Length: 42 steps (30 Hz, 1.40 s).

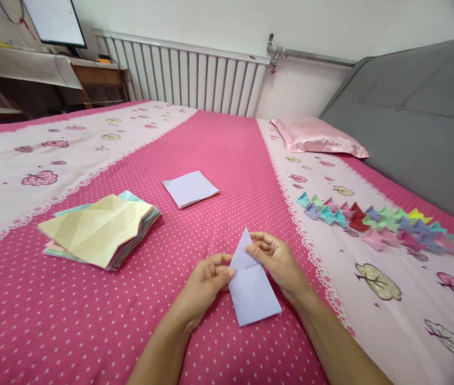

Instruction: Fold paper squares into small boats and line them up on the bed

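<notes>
A lavender sheet of origami paper [253, 294], folded to a pointed top above a squarish lower part, is held just over the pink bedspread. My left hand [210, 278] pinches its left edge, thumb on the front and fingers behind. On the other side, my right hand [277, 259] grips the upper right edge near the point, its thumb pressed on the paper. A crease runs across the sheet between the two thumbs. The fingertips behind the paper are partly hidden.
A stack of creased coloured papers [98, 227] lies at left, a neat pile of lavender squares [190, 189] beyond my hands. Several folded paper boats [383, 224] stand in rows at right. Farther off are a pink pillow [317, 136], grey headboard [411, 117] and radiator [186, 72].
</notes>
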Available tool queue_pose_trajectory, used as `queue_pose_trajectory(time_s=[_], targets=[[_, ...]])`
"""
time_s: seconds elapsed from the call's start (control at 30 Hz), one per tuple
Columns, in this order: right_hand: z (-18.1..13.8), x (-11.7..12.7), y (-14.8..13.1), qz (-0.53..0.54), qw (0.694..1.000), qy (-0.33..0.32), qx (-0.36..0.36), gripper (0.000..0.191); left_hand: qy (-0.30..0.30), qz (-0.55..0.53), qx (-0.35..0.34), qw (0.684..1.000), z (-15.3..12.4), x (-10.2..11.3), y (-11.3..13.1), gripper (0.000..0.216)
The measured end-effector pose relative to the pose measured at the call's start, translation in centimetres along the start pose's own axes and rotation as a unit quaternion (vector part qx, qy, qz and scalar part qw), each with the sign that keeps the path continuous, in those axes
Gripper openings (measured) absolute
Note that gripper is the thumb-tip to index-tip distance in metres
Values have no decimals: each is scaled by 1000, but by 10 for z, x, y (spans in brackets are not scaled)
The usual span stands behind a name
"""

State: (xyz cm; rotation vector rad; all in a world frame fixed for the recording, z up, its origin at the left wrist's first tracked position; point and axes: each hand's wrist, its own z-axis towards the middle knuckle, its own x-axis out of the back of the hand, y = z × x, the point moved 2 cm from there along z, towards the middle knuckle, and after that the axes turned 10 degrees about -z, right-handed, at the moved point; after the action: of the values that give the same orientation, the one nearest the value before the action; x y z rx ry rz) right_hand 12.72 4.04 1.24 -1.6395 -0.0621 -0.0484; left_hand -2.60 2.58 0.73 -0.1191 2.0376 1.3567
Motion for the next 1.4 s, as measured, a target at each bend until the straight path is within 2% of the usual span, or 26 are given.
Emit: queue_pose_trajectory(time_s=[0.07,0.2,0.37,0.47,0.63,0.73,0.97,1.23,1.33,1.4], targets=[[-1,-2,0,8,999,-36,-24,44,22,-15,-32,999,2,1,2,38],[-3,-4,1,12,998,-40,-50,34,37,-31,-70,996,3,1,5,42],[-3,-5,-2,28,999,-20,-31,27,41,-17,-54,998,3,1,4,26],[-4,-4,-3,48,998,-24,-15,25,62,-12,-56,996,4,4,4,18],[-6,-6,-7,81,994,-73,10,39,130,-119,-94,980,5,12,8,13],[-5,-8,-8,82,991,-101,14,40,151,-166,-107,969,6,14,9,12],[-2,-5,-2,54,998,-45,-3,29,143,-166,-89,972,5,14,9,10],[-1,-4,-1,57,996,-47,41,24,89,-130,-55,986,4,15,6,10],[0,-3,-2,30,998,-22,47,22,97,-103,-78,987,4,15,5,10],[0,-3,-2,7,999,-5,51,21,120,-26,-126,984,4,15,6,11]])
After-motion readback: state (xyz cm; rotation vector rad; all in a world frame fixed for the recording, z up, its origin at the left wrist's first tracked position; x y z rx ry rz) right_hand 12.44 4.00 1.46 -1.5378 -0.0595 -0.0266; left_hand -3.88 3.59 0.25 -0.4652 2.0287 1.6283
